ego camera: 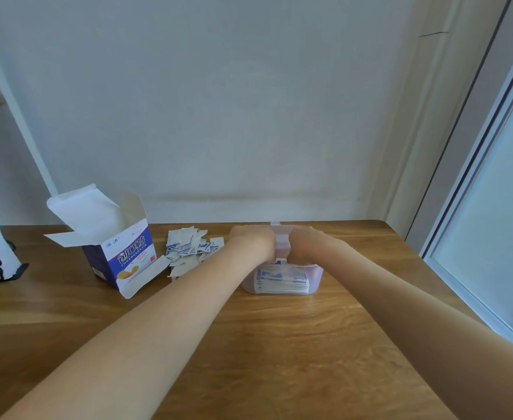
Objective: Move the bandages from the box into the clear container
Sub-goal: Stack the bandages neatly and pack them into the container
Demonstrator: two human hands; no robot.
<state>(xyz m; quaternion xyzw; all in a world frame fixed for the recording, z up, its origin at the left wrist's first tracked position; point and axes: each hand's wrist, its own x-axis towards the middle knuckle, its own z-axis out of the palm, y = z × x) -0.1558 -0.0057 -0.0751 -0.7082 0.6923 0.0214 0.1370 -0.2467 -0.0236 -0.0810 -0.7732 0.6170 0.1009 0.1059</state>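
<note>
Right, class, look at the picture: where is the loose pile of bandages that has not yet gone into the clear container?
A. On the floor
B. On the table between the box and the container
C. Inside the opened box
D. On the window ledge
B: the loose pile of bandages lies on the table, to the right of the opened box and left of the clear container.

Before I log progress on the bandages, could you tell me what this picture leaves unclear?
- Head view: whether the open blue and white cardboard box is empty; its flaps hide the inside.
- What the left hand and right hand grip: their fingers are hidden, over the clear plastic container.
</note>
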